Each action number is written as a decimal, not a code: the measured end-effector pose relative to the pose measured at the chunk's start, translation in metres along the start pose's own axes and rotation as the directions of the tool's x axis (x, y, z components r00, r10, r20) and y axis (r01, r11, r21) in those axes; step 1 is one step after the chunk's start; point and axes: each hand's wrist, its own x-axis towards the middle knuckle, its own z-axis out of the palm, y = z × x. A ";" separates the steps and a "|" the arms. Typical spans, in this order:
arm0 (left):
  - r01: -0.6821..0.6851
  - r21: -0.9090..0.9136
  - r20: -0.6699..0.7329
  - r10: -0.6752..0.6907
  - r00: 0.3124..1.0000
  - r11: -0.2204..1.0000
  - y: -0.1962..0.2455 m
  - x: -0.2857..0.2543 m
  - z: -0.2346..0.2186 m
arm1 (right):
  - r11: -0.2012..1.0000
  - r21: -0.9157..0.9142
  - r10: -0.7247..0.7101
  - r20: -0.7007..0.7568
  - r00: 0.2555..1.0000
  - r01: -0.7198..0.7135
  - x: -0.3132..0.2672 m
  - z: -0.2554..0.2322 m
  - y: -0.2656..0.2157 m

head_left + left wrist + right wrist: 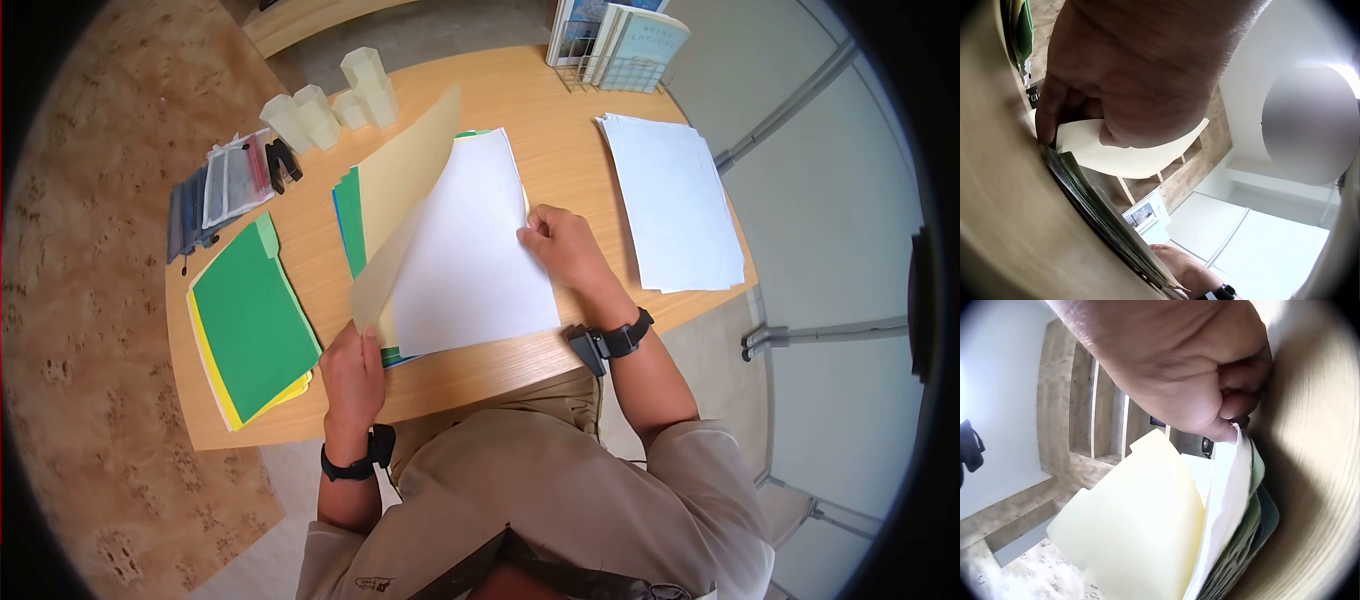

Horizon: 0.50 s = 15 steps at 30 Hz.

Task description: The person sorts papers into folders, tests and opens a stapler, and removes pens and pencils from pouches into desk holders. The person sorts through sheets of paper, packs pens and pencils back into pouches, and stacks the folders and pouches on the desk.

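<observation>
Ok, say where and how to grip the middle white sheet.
Probably pinch the white sheet by its right edge, coming from the right, beside the right hand: that edge is mostly exposed, while the raised cream flap stands along the left.

At the left of my worktop (572, 150) I see pale hexagonal holders (369, 85), a black stapler (282, 168) and zip pouches (230, 187). Near the far edge, a wire rack (636, 75) holds books (645, 48) (one cover reads "Being Logical"). White panels (830, 230) stand to my right; a patterned brown floor (110, 300) lies left.
</observation>
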 end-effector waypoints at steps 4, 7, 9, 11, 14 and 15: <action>-0.033 0.011 0.013 0.033 0.999 0.999 0.005 0.005 -0.003 | 0.982 0.181 -0.028 -0.156 0.987 0.056 -0.006 -0.019 -0.020; -0.020 0.012 0.030 0.019 0.999 1.000 0.008 0.007 -0.005 | 0.955 0.237 -0.080 -0.368 0.927 0.176 -0.008 -0.063 -0.028; -0.003 0.006 0.039 0.002 0.999 1.000 0.005 0.007 -0.005 | 0.954 0.250 -0.059 -0.388 0.920 0.167 -0.005 -0.119 -0.012; -0.036 0.025 0.036 0.035 0.999 0.999 -0.001 0.006 -0.004 | 0.921 0.346 -0.016 -0.429 0.903 0.181 -0.004 -0.168 0.023; -0.062 0.015 0.014 0.062 0.998 0.998 -0.004 0.008 -0.005 | 0.980 0.196 0.069 -0.431 0.900 0.019 -0.005 -0.224 0.090; -0.045 0.019 0.007 0.045 0.999 0.999 -0.005 0.008 -0.006 | 0.988 0.151 0.096 -0.444 0.891 -0.031 -0.007 -0.233 0.110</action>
